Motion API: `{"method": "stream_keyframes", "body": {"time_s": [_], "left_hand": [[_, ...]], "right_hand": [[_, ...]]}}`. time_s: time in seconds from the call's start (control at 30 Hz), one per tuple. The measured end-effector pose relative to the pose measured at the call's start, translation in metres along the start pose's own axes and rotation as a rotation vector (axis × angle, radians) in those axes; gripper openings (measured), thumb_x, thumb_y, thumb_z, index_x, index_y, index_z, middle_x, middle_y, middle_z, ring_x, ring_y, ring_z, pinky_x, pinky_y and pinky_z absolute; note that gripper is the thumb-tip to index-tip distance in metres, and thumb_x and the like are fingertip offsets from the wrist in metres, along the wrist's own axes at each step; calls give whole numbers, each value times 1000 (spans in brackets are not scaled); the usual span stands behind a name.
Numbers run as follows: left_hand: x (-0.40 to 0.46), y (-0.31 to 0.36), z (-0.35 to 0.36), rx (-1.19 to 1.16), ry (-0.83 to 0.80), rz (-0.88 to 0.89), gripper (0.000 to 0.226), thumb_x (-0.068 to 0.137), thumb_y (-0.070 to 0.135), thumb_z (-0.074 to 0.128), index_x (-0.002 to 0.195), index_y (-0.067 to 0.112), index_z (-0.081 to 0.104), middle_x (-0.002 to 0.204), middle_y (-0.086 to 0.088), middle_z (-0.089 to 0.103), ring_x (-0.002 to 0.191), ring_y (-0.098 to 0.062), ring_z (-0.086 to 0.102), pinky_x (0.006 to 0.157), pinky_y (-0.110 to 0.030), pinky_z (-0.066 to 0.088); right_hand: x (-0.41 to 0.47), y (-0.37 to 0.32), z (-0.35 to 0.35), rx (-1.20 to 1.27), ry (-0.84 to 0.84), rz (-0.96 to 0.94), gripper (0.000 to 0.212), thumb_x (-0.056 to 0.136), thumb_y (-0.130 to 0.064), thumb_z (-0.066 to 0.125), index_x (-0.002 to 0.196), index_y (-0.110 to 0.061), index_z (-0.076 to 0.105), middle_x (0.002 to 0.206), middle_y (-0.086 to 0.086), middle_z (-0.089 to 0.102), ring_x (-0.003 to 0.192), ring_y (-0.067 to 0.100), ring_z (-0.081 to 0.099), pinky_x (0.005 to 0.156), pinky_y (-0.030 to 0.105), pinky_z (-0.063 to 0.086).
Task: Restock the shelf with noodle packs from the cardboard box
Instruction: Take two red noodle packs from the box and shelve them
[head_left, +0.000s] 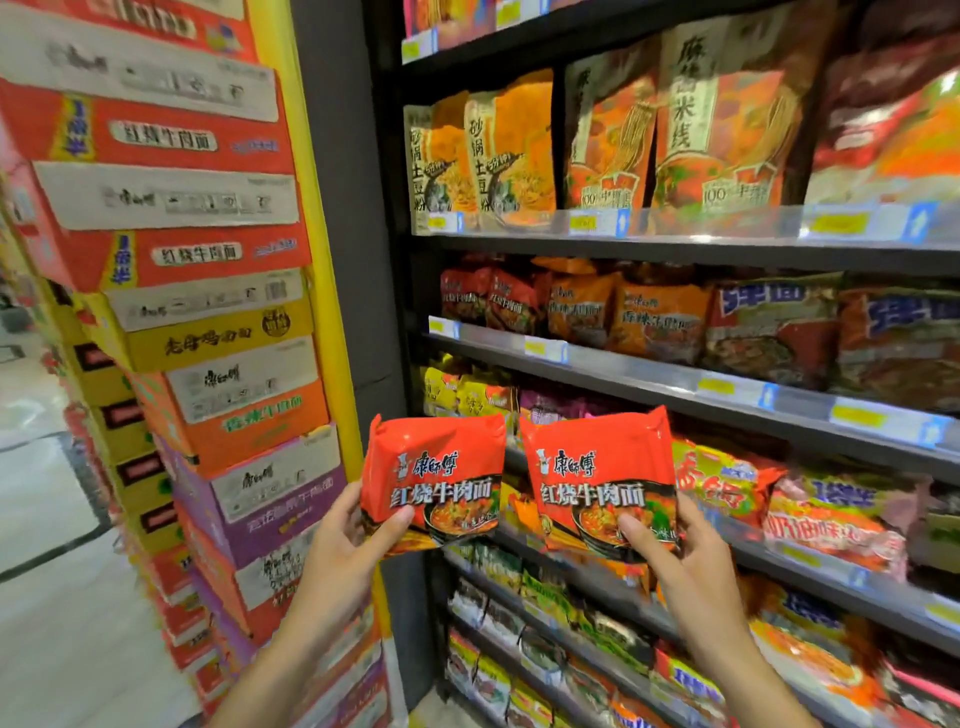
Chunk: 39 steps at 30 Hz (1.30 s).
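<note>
Head view: the left hand (347, 540) gripped the lower left corner of a red noodle pack (434, 480). The right hand (675, 558) gripped the lower edge of a second red noodle pack (597, 480). Both packs were upright, nearly touching, in front of the shelf (649, 382). Stacked cartons (208, 332) stood left, beyond open floor (47, 597).

Single head-worn view, looking forward and slightly down from close range at stocked shelves (675, 364) ahead and right, stacked cartons (208, 312) at left, two raised hands low in frame. Wide-angle, edges bent.
</note>
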<state>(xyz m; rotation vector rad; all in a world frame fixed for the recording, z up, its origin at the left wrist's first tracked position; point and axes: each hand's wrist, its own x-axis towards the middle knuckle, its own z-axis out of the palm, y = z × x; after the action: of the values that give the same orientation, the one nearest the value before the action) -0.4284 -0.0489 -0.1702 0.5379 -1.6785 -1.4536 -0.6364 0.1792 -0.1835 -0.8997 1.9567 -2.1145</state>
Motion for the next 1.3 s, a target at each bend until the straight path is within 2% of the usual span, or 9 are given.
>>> {"method": "stream_keyframes", "body": {"time_s": [0.07,0.2,0.3,0.37,0.67,0.87,0.97,1.13,1.3], "left_hand": [[40,0,4,2,15,26,37,80,22,74,115,30,64,110,9,74,103,-8,69,77,-17,55],[104,-8,10,3,26,106,34,84,21,72,115,32,63,110,13,73,101,-3,68,79,-17,55],[144,-21,13,-14,8,148,32,86,13,71,115,25,64,110,8,73,102,-8,69,80,-16,54],[171,-30,15,-22,-3,166,30,85,12,71,112,24,64,109,7,74,102,-10,69,81,-18,55],[302,-68,3,-112,-77,221,34,83,23,72,116,24,64,115,-3,72,109,-18,68,92,-40,53],[394,-71,-6,-136,-140,305,33,87,18,74,117,22,62,112,-3,71,108,-19,67,92,-36,52],[432,-67,-2,-171,-153,322,32,88,13,72,118,18,61,111,-1,71,107,-15,67,90,-28,53],[483,-72,9,-199,-194,345,35,87,6,73,116,22,61,108,2,71,104,-12,66,86,-20,50],[508,-81,25,-215,-201,344,42,89,11,72,127,16,55,120,0,68,115,-12,64,93,-20,49]], "right_hand": [[38,2,9,-7,9,-20,41,83,-34,75,121,-27,63,109,-9,74,104,12,69,89,39,55],[102,4,27,-12,34,-83,32,85,-29,73,116,-30,64,105,-13,74,97,5,69,80,24,54],[130,9,43,-25,53,-104,32,84,-30,73,116,-29,64,104,-13,74,96,5,69,83,33,52],[147,11,53,-35,77,-123,32,84,-29,73,115,-27,65,103,-12,74,96,6,69,83,32,54],[210,22,105,-67,184,-179,27,88,-14,71,111,-27,66,100,-16,74,92,2,69,72,9,51],[251,28,153,-40,314,-189,31,87,-14,72,116,-23,66,106,-11,75,96,5,70,76,12,53],[266,26,172,-54,339,-191,36,85,-19,71,120,-21,65,107,-8,75,97,5,69,75,10,52],[283,20,190,-64,394,-217,34,81,-25,70,115,-24,65,105,-8,75,94,4,69,75,11,53],[291,16,192,-74,399,-221,34,84,-22,71,117,-24,64,106,-8,74,97,8,70,80,16,55]]}}
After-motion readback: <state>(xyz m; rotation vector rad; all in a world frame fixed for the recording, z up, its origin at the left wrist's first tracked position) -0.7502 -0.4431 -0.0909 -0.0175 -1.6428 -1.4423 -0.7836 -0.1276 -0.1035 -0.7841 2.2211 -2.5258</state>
